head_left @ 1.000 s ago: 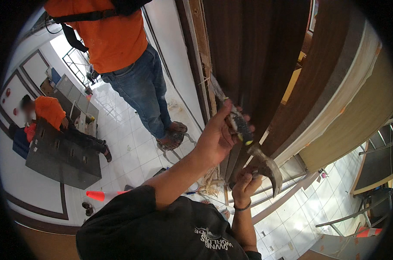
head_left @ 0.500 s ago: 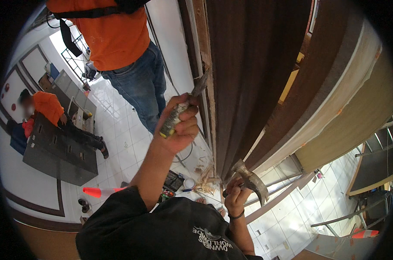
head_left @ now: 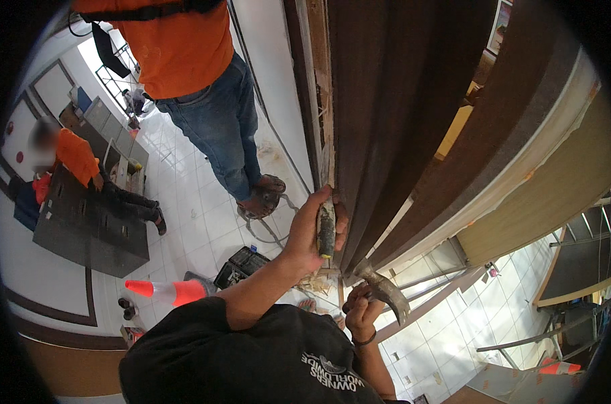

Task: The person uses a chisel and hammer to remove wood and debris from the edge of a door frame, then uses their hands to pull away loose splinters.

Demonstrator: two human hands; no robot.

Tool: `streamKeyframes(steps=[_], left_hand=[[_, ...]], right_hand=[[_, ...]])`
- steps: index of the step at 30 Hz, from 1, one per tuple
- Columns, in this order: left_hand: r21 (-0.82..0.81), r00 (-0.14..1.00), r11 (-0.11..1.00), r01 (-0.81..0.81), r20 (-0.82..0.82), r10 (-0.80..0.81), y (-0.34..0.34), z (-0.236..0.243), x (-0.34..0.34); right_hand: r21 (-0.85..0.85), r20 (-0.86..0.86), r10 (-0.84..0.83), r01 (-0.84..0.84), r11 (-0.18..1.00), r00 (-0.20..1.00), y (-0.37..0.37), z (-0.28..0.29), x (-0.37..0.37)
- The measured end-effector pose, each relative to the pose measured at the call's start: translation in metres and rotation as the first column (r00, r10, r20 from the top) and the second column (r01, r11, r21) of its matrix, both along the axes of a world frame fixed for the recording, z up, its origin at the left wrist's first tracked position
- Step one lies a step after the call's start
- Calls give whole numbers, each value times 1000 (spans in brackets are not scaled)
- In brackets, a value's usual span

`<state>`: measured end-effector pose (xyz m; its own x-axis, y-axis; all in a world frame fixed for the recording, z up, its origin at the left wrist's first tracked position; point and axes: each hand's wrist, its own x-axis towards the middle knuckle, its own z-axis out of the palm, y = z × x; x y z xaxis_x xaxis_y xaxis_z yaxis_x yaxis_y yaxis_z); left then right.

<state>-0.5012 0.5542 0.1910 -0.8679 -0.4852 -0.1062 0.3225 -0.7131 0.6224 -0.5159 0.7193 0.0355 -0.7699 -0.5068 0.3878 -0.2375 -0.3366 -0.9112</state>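
Observation:
My left hand [head_left: 307, 236] is closed around the worn grey handle of a chisel [head_left: 326, 232], its yellow butt end toward me. The blade points away, along the splintered wooden frame edge [head_left: 324, 111], and is mostly hidden by my fingers and the wood. Beside that edge rises a tall dark brown wooden panel [head_left: 400, 87]. Lower and to the right, my right hand [head_left: 363, 315] grips a claw hammer [head_left: 386, 291] by its handle. The hammer head is apart from the chisel, near the foot of the panel.
One person in an orange shirt and jeans [head_left: 211, 108] stands close at left; another [head_left: 77, 158] is by a dark grey cabinet [head_left: 90, 225]. An orange-white cone [head_left: 164, 291], a black toolbox [head_left: 241, 264] and wood scraps [head_left: 313, 283] lie low left. Metal frames [head_left: 548, 333] stand at right.
My left hand has moved down along the frame edge with the chisel, whose handle is now more upright. The hammer has shifted slightly left and down. The near person's feet now show.

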Motion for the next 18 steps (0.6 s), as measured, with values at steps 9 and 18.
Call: streamKeyframes(steps=[9, 18], left_hand=[[-22, 1000, 1000, 1, -24, -1, -1, -11, -14], [-53, 1000, 998, -23, 5, 24, 6, -6, -22]], right_hand=[[-19, -7, -28, 28, 999, 1000, -6, -3, 0], [-6, 100, 23, -22, 1000, 995, -3, 11, -1]])
